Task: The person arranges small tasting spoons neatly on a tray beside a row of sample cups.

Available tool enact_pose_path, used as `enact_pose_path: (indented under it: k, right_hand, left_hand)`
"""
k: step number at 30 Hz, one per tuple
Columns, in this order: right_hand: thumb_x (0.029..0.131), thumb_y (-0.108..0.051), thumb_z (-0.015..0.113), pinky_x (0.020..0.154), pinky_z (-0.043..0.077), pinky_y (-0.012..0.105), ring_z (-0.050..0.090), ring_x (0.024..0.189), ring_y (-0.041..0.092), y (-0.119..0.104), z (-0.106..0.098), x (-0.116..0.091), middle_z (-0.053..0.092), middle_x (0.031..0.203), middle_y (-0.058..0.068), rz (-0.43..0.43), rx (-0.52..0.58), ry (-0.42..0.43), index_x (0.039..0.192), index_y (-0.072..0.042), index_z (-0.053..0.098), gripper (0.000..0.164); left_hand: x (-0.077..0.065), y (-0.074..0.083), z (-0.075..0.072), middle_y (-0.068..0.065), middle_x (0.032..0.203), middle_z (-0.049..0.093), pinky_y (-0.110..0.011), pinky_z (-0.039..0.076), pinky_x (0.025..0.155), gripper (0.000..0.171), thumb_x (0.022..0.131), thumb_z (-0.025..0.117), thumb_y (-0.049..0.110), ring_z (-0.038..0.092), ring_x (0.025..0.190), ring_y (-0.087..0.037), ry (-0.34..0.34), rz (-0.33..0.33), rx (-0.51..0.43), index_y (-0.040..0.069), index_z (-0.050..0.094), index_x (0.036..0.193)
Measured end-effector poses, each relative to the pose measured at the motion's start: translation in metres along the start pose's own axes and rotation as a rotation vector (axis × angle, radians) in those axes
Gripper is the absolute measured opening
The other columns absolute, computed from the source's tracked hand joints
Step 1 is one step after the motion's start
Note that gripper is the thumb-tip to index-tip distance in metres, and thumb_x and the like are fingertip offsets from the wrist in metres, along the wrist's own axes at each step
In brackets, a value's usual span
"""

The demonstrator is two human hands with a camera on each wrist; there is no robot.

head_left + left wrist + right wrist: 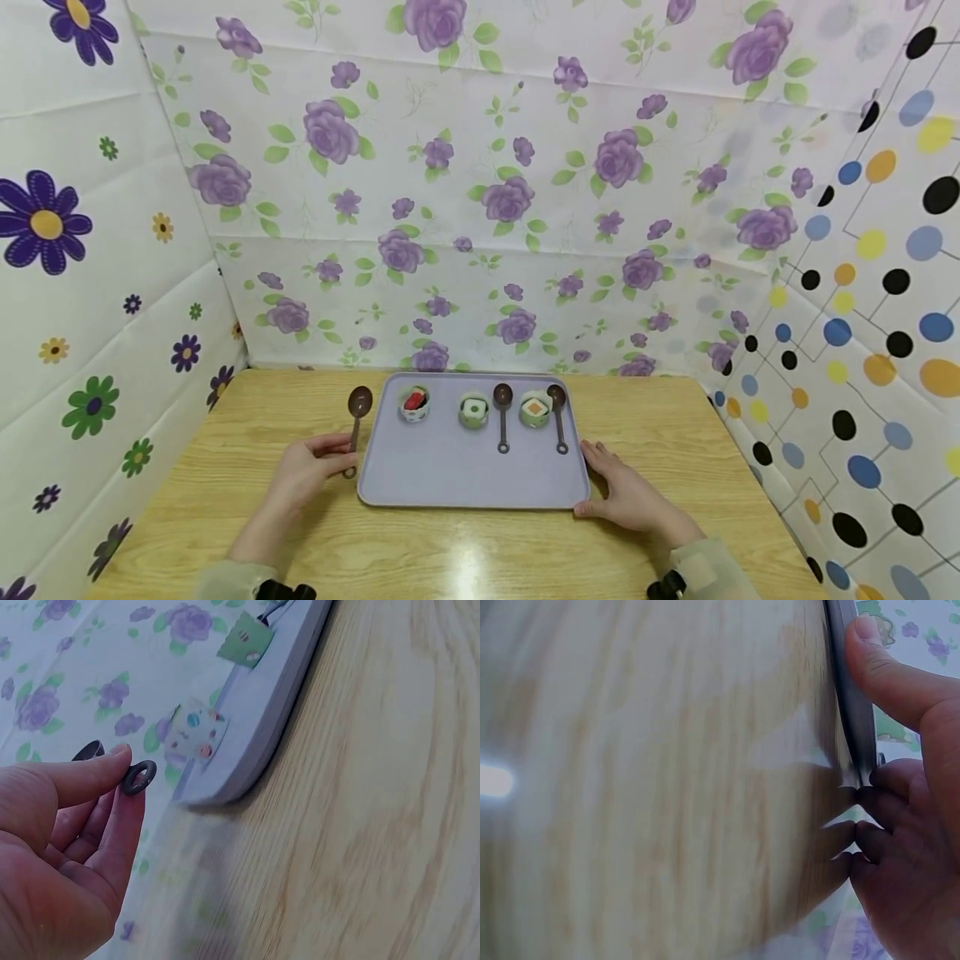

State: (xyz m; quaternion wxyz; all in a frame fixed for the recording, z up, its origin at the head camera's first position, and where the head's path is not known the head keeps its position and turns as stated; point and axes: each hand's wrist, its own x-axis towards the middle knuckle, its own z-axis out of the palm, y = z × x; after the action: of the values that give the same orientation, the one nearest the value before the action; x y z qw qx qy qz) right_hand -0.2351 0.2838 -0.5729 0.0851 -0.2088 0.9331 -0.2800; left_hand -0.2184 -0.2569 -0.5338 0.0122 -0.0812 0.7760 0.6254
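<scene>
My left hand (313, 468) pinches a dark brown spoon (359, 403) by the handle just left of the tray, bowl pointing away. In the left wrist view the ring end of the spoon (139, 778) pokes out past thumb and fingertip. My right hand (626, 492) rests at the near right corner of the lilac tray (465, 483), thumb at its edge. In the right wrist view the fingers (885, 806) touch the tabletop beside the tray. Two more brown spoons lie on the tray, a middle spoon (503, 421) and a right spoon (559, 421).
On the tray stand a white patterned cup (414, 412) with something red in it, a green cup (473, 417) and another green cup (535, 415), each topped with a white piece. Flowered cloth (450, 208) hangs behind the wooden table (450, 550); patterned cloths flank both sides.
</scene>
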Motion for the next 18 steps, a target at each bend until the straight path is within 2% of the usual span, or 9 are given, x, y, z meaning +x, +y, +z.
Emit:
enact_pose_path:
  k: [3,9,14,18]
  right_hand:
    - [0.085,-0.066,0.081,0.124,0.021,0.071,0.018,0.160,0.048,-0.001,-0.001,0.000,0.028,0.173,0.021,-0.001,0.002,-0.002,0.170,-0.004,0.025,0.120]
    - [0.085,-0.066,0.081,0.124,0.020,0.071,0.017,0.160,0.048,-0.002,-0.001,0.000,0.028,0.173,0.020,-0.001,0.007,-0.004,0.170,-0.004,0.024,0.120]
    - [0.085,-0.066,0.081,0.124,0.020,0.071,0.017,0.160,0.048,-0.001,0.000,0.000,0.028,0.173,0.021,-0.001,0.008,-0.004,0.170,-0.003,0.024,0.120]
    - [0.085,-0.066,0.081,0.123,0.021,0.072,0.017,0.160,0.047,-0.001,0.000,0.000,0.027,0.173,0.021,0.004,0.005,-0.008,0.170,-0.004,0.024,0.120]
  left_hand:
    - [0.002,0.001,0.015,-0.011,0.108,0.077,-0.023,0.060,0.080,0.045,0.092,0.082,-0.001,0.069,0.094,-0.009,-0.010,0.024,-0.042,-0.012,0.068,0.134]
    - [0.008,0.005,0.045,-0.011,0.104,0.075,-0.022,0.061,0.079,0.042,0.090,0.081,-0.006,0.069,0.092,-0.011,-0.020,0.016,-0.106,-0.012,0.070,0.130]
    - [0.014,0.006,0.068,-0.015,0.106,0.076,-0.025,0.062,0.080,0.041,0.089,0.081,-0.005,0.071,0.090,-0.012,-0.042,0.024,-0.119,-0.013,0.071,0.128]
    - [0.019,0.006,0.084,-0.017,0.108,0.077,-0.028,0.063,0.080,0.041,0.088,0.083,-0.004,0.072,0.091,-0.013,-0.046,0.006,-0.120,-0.012,0.072,0.127]
